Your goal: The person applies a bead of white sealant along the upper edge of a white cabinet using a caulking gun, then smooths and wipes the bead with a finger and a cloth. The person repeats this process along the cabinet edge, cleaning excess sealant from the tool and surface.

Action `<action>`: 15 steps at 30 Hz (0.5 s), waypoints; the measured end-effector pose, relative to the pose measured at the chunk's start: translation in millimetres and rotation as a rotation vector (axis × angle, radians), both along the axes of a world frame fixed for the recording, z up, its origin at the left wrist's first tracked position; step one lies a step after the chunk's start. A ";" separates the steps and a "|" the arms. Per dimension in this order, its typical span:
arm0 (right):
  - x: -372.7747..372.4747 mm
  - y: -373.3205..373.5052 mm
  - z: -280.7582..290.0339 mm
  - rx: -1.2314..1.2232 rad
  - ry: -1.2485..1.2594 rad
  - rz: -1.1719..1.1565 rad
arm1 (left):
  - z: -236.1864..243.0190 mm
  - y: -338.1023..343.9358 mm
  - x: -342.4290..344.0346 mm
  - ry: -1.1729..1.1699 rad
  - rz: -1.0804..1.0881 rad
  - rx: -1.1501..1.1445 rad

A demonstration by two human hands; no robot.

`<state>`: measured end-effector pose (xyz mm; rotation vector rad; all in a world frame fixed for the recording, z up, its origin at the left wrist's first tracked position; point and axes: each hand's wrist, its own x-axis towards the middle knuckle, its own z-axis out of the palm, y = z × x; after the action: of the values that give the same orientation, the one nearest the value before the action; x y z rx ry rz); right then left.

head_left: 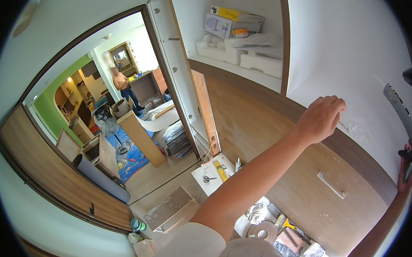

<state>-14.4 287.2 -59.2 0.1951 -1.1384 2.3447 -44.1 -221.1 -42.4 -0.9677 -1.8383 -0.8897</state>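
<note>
My left hand (321, 118) is raised in front of the large wooden panel (280, 124), near its dark top edge. Its fingers are curled closed, and anything inside them is hidden. At the far right rim, my right hand (405, 176) is closed round the dark grip of a long grey blade (400, 111). The blade points up along the white surface, and distortion hides part of the grip. A white handle (331, 185) is on the panel below my left hand.
Boxes (233, 21) and white foam pieces (239, 52) fill an upper compartment. Below are scissors (209, 179), a yellow level (221, 171), a brown edging roll (262, 232) and a brush (280, 220). A wooden drawer box (172, 209) lies left. Through the doorway stands another person (125, 86).
</note>
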 end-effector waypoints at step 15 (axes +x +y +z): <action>26.1 -40.7 21.0 0.129 -0.026 -0.077 | -16.9 23.1 -44.2 0.104 0.122 0.098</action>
<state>11.7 246.6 -38.1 0.1644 -1.2887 2.2146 -88.2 -198.0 -59.3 -0.8166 -1.7298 -0.8315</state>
